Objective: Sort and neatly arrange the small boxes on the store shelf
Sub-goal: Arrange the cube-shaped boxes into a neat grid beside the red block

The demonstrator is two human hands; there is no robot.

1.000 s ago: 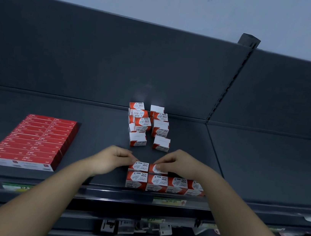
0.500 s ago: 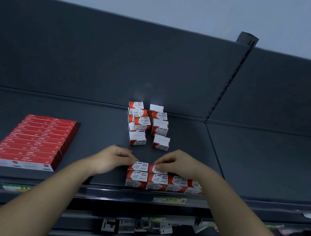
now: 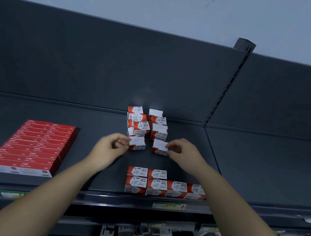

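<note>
1. A dark grey shelf (image 3: 32,108) is seen from above and in front. Small red-and-white boxes marked "PAPER CLIPS" are found in three groups right of its middle.
2. Front edge: a front row (image 3: 164,189) of four boxes is set side by side along the edge, each touching the next. A back pair (image 3: 147,172) of boxes is placed directly behind the row's two leftmost, touching them.
3. Back edge: a jumbled cluster (image 3: 146,122) is packed against the back panel (image 3: 98,65). Some boxes are stacked and several are turned at different angles.
4. Between cluster and front row: a left loose box (image 3: 137,144) and a right loose box (image 3: 160,147) are noted just in front of the cluster. They lie white face up with a narrow gap between them.
5. The left hand (image 3: 109,147) is held at the left edge of the left loose box with fingers curled and thumb set apart. Because of blur, it cannot be told whether the box is gripped.
6. The right hand (image 3: 183,153) is held at the right edge of the right loose box, with curled fingertips at its corner. A grip cannot be confirmed here either.
7. Front left corner: flat red packs (image 3: 30,148) are laid in a neat overlapping block, well apart from the small boxes.
8. Price labels (image 3: 168,205) are fixed along the front lip below the row; their print is too small to read.
</note>
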